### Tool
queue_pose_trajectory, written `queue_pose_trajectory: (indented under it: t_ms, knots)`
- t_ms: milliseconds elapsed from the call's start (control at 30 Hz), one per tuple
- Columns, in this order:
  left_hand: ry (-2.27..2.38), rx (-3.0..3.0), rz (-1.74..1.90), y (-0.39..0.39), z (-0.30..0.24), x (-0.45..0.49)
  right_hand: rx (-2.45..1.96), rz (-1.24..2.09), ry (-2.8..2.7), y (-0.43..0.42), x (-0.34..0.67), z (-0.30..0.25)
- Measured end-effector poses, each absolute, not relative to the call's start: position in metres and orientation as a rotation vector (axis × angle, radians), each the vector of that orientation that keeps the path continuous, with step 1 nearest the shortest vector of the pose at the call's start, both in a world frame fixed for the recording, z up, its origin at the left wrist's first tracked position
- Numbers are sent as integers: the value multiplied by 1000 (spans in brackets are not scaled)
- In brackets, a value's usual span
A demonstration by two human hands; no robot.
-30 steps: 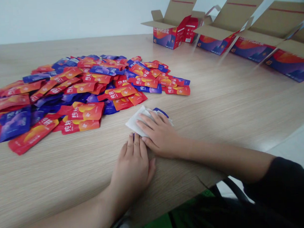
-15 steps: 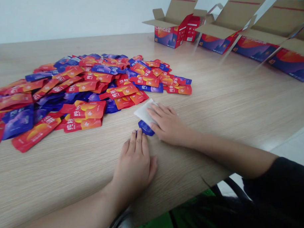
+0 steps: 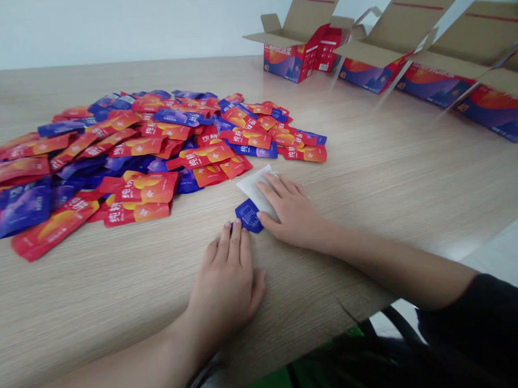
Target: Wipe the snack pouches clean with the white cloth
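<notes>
A blue pouch (image 3: 248, 215) lies on the table in front of me, its printed back showing. My left hand (image 3: 227, 268) presses the pouch's near end down with flat, outstretched fingers, thumb apart. My right hand (image 3: 291, 210) holds a folded white cloth (image 3: 253, 185) under its fingers, partly over the pouch's far end. How much of the pouch lies beneath the cloth is hidden. Just beyond my hands spreads a heap of red-orange and blue pouches (image 3: 146, 189), overlapping each other.
Several open cardboard boxes with printed fronts (image 3: 280, 63) stand in a row at the back right, lids raised. A pale wall (image 3: 109, 29) closes off the far side of the wooden table (image 3: 390, 184). The table's near edge runs below my right forearm.
My right hand and the white cloth have shifted slightly right, uncovering more of the blue pouch. My left hand stays nearly in place on the near end.
</notes>
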State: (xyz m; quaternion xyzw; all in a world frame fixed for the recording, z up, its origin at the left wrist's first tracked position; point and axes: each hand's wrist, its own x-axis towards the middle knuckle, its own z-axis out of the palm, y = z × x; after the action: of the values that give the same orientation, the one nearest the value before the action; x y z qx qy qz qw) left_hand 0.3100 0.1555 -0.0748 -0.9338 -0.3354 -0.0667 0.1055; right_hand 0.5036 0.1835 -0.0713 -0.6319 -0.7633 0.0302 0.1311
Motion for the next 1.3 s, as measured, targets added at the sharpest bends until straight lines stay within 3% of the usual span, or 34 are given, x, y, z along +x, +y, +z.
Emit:
queue_pose_trajectory:
  t_ms: [200,433,733,1000,1300]
  knots:
    - [-1026,-2832,-135,159,-74,309,-1524,123,-2416,172,493,-68]
    - [-1011,-2867,-113,162,-73,309,-1777,73,-2220,188,514,-74]
    - [-1031,-2900,-115,163,-72,309,-1522,104,-2409,171,492,-70]
    - [-1022,-2902,-94,163,-73,309,-1832,44,-2231,188,514,-70]
    - [-1010,-2890,-105,163,-72,308,-1566,113,-2417,175,495,-69]
